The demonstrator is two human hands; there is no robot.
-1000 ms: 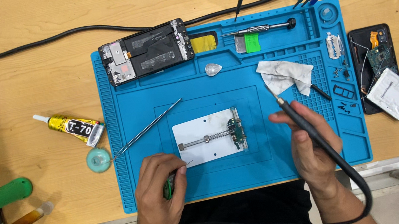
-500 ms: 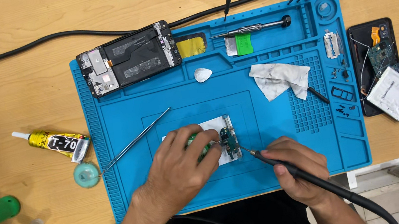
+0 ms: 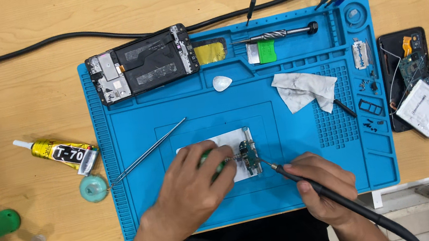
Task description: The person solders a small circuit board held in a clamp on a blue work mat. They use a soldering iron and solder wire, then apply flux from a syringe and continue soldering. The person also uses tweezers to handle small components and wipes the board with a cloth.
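Both hands sit closer to the small board than a second ago: back then the left hand was low at the mat's front edge and the right held the iron up and away, and now they meet over the holder.

Head view: the left hand (image 3: 193, 190) rests over the white metal holder plate (image 3: 230, 141) in the middle of the blue work mat (image 3: 292, 144), its fingers curled around a small green-handled tool (image 3: 213, 163) whose tip points at the little green circuit board (image 3: 251, 156) clamped at the plate's right edge. The right hand (image 3: 321, 186) is closed around the black soldering iron (image 3: 307, 179), gripped like a pen, and the iron's tip touches or nearly touches the board from the right; I cannot tell which. Its cable runs off down to the lower right.

Around them on the mat: long metal tweezers (image 3: 149, 151) lie diagonally to the left of the plate, a crumpled white wipe (image 3: 302, 89) sits up to the right, a white pick (image 3: 221, 83) lies above the plate, and an opened phone (image 3: 142, 63) rests at the mat's upper left corner. Off the mat on the wooden table (image 3: 23, 94), a yellow glue tube (image 3: 59, 151) lies to the left, with a small teal spool (image 3: 93, 188) just below it.
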